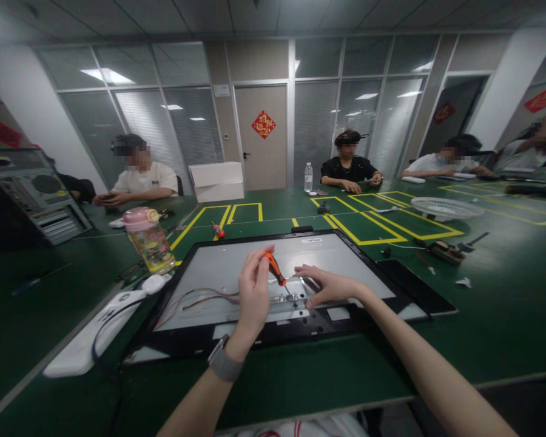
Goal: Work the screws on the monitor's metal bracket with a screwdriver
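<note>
A monitor panel (236,264) lies face down on the green table, its grey metal back showing inside a black frame. My left hand (253,291) pinches the orange handle of a small screwdriver (275,271), whose tip points down at a metal bracket (291,300) near the panel's lower edge. My right hand (327,285) rests on the panel just right of the tip, fingers stretched flat, pressing on the bracket area. Thin red and white wires (200,298) run across the panel to the left of my left hand.
A pink-capped bottle (149,238), a white plastic cover (91,334) and a computer case (31,194) stand to the left. A second red screwdriver (218,230), a white fan grille (446,208) and small tools lie farther back. Several people sit along the far side.
</note>
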Demonstrator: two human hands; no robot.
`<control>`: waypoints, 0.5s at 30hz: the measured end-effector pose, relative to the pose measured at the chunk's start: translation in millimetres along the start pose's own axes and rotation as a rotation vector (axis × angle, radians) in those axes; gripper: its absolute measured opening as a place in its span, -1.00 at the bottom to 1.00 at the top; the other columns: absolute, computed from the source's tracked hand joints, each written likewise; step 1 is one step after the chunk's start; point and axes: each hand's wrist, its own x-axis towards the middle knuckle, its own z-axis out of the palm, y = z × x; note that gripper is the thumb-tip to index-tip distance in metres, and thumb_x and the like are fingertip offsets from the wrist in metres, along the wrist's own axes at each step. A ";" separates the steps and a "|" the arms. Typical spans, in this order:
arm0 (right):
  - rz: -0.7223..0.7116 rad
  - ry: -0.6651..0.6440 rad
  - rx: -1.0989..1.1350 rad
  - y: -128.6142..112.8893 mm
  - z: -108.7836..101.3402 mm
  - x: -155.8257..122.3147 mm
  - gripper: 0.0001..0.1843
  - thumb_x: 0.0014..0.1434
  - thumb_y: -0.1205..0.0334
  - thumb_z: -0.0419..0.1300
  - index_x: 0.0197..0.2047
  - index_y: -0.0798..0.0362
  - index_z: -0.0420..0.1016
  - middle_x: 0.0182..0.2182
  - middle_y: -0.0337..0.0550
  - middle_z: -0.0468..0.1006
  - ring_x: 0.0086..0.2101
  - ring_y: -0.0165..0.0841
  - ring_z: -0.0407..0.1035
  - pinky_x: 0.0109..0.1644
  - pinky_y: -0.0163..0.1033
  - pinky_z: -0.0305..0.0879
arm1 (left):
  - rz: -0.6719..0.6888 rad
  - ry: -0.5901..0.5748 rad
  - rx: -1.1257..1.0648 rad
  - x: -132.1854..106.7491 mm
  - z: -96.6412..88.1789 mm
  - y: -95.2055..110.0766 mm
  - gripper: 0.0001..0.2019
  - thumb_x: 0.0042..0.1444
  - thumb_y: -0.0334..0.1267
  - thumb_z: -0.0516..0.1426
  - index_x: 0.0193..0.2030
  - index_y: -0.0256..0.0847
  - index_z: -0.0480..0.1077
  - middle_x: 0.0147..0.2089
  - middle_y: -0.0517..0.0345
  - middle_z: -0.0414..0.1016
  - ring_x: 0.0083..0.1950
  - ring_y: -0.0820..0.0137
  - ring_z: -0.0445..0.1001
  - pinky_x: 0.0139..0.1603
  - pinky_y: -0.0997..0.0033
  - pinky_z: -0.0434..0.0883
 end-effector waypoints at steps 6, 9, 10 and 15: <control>-0.007 0.000 -0.006 -0.1 0.2 0.5 0.09 -0.11 -0.33 0.39 0.40 -0.05 0.20 0.47 0.02 -0.02 0.44 0.00 -0.23 0.48 0.09 -0.24 | 0.053 0.020 0.073 -0.9 -0.7 1.6 -0.86 0.20 -0.23 0.15 -0.21 -0.14 0.55 -0.23 0.13 0.44 -0.25 0.39 0.45 -0.16 0.41 0.42; -0.003 0.003 -0.006 -0.5 0.0 0.3 0.09 -0.11 -0.33 0.39 0.40 -0.07 0.20 0.47 -0.01 -0.02 0.44 0.01 -0.24 0.48 0.09 -0.24 | 0.056 0.005 0.056 -1.2 -1.5 1.8 -0.80 0.26 -0.23 0.09 -0.15 -0.14 0.56 -0.18 0.10 0.48 -0.15 0.35 0.47 -0.11 0.38 0.42; -0.002 0.003 -0.006 -0.6 -0.1 0.2 0.10 -0.11 -0.34 0.39 0.40 -0.07 0.20 0.47 0.00 -0.02 0.44 0.01 -0.24 0.48 0.09 -0.25 | 0.057 -0.003 0.047 -1.3 -1.8 1.6 -0.77 0.28 -0.23 0.06 -0.12 -0.14 0.56 -0.15 0.08 0.50 -0.10 0.33 0.48 -0.07 0.36 0.41; -0.005 -0.006 -0.011 0.5 -0.1 0.7 0.11 -0.11 -0.35 0.38 0.41 -0.04 0.19 0.47 0.02 -0.04 0.44 -0.01 -0.24 0.48 0.08 -0.25 | 0.068 -0.011 0.057 -1.5 -1.7 0.7 -0.79 0.27 -0.24 0.10 -0.10 -0.13 0.56 -0.16 0.11 0.50 -0.13 0.34 0.48 -0.04 0.35 0.40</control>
